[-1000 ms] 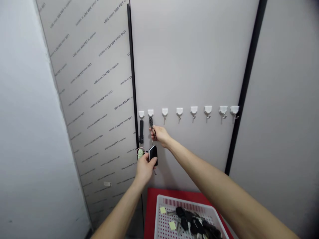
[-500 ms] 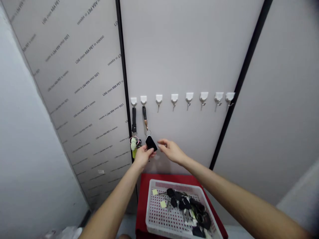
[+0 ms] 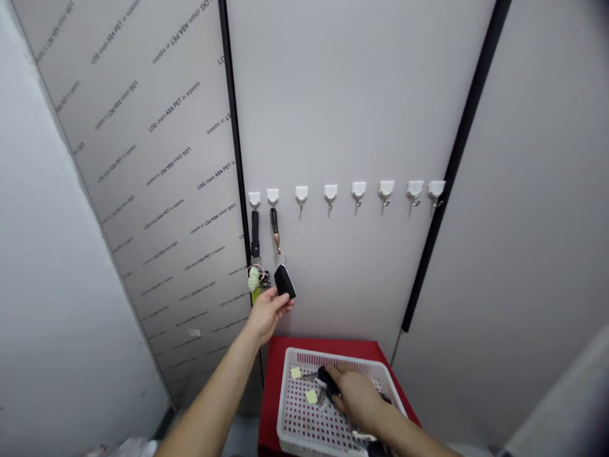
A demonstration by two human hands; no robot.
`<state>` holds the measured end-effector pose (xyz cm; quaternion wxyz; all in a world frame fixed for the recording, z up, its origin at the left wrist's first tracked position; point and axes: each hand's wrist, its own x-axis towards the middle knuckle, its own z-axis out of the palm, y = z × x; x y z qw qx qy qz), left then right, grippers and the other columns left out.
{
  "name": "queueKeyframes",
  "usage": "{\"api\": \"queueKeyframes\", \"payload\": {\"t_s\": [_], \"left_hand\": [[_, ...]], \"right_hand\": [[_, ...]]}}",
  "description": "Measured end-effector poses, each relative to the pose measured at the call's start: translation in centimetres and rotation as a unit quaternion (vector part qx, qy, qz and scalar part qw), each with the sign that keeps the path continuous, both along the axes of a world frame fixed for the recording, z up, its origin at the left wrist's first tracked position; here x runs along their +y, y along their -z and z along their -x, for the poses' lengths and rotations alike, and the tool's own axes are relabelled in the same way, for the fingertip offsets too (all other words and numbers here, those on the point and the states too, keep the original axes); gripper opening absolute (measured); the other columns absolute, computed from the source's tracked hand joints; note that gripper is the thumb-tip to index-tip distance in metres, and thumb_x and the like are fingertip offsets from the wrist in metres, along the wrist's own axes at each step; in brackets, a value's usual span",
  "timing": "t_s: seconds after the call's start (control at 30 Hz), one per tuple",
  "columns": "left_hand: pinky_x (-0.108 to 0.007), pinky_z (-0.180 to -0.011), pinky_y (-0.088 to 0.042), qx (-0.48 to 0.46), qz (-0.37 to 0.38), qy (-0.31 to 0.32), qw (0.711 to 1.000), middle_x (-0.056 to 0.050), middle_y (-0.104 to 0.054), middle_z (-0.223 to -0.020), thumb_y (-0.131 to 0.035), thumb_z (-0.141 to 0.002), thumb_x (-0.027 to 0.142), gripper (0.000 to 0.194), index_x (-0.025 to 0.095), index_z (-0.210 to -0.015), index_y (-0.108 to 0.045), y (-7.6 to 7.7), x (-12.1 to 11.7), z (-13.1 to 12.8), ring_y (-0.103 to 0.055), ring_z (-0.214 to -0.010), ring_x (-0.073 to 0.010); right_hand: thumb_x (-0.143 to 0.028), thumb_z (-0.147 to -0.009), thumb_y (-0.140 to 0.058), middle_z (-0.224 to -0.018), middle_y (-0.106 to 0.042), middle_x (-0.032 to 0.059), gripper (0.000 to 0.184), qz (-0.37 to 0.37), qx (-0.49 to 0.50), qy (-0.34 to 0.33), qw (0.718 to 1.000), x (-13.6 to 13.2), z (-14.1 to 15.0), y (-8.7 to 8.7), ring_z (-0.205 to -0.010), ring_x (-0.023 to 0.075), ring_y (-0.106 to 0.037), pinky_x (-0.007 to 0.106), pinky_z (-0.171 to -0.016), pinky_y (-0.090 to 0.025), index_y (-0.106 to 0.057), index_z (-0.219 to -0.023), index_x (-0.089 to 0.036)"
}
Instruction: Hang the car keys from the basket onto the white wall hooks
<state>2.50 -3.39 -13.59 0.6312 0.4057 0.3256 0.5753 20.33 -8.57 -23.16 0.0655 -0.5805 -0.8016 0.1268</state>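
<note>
A black key fob [image 3: 285, 282] hangs tilted on a braided strap from the second white hook [image 3: 273, 196]. My left hand [image 3: 267, 311] is just beneath it, fingertips pinched on its lower edge. My right hand [image 3: 356, 398] is down in the white basket [image 3: 290, 422], fingers curled over a pile of black keys [image 3: 326, 377]. What those fingers grip is hidden.
On the first hook a black strap carries a keyring with a pale green charm [image 3: 254, 278]. Several empty white hooks [image 3: 358, 190] run to the right along the grey wall. The basket, with two yellow tags [image 3: 311, 397], sits on a red stand [image 3: 275, 387]. A film-covered panel [image 3: 157, 158] leans at the left.
My right hand left the strap and hook, dropped away from the wall and went into the basket. My left hand stayed at the fob, which now hangs from the second hook.
</note>
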Motion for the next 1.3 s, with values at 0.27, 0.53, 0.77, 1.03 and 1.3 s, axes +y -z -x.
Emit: {"api": "queueKeyframes", "payload": {"t_s": [0.27, 0.53, 0.77, 1.03, 1.3], "left_hand": [[-0.016, -0.051, -0.038, 0.016, 0.004, -0.037, 0.999, 0.000, -0.055, -0.062, -0.056, -0.054, 0.011, 0.016, 0.011, -0.070, -0.052, 0.9, 0.7, 0.5, -0.050, -0.052, -0.0044], [-0.016, -0.050, -0.039, 0.046, 0.035, -0.057, 0.997, -0.002, -0.055, -0.061, -0.052, -0.060, 0.010, 0.005, 0.011, -0.065, -0.050, 0.6, 2.3, 0.9, -0.051, -0.052, -0.0052], [-0.018, -0.048, -0.037, 0.124, 0.063, -0.017, 0.990, 0.000, -0.055, -0.060, -0.056, -0.057, 0.018, 0.019, 0.012, -0.074, -0.050, 2.9, -0.2, -0.5, -0.051, -0.049, -0.0062], [-0.019, -0.050, -0.035, 0.074, 0.059, 0.073, 0.993, 0.000, -0.054, -0.064, -0.056, -0.055, 0.029, 0.026, 0.013, -0.074, -0.048, 3.0, -2.7, -3.1, -0.049, -0.052, -0.0071], [-0.022, -0.066, -0.036, 0.222, -0.068, -0.088, 0.969, -0.005, -0.053, -0.080, -0.056, -0.054, 0.020, 0.028, 0.014, -0.080, -0.049, 3.2, -2.9, -3.6, -0.049, -0.073, -0.0117]], "right_hand": [[-0.013, -0.055, -0.040, -0.079, -0.058, 0.0039, 0.028, 0.035, 0.083, -0.008, 0.996, 0.1, -1.3, 0.2, -0.073, 0.0159, -0.050, 0.024, -0.063, -0.034, -0.055, -0.078, -0.018], [-0.018, -0.060, -0.044, -0.051, -0.050, -0.0040, 0.005, 0.123, 0.419, 0.029, 0.899, 1.3, -1.5, -2.3, -0.046, 0.0067, -0.042, 0.018, -0.045, -0.029, -0.046, -0.064, -0.015], [-0.029, -0.056, -0.054, -0.052, -0.053, -0.0040, 0.019, 0.171, 0.619, 0.046, 0.765, 1.1, -1.0, -7.2, -0.047, 0.0064, -0.045, 0.019, -0.048, -0.031, -0.044, -0.065, -0.016], [-0.023, -0.059, -0.053, -0.053, -0.054, -0.0046, 0.016, 0.183, 0.674, 0.027, 0.715, 1.1, 0.1, -7.9, -0.045, 0.0036, -0.044, 0.016, -0.045, -0.032, -0.044, -0.069, -0.015], [-0.019, -0.057, -0.052, -0.054, -0.053, -0.0040, 0.017, 0.170, 0.717, 0.108, 0.667, 1.7, 0.9, -8.4, -0.044, 0.0040, -0.045, 0.016, -0.042, -0.034, -0.043, -0.070, -0.015]]}}
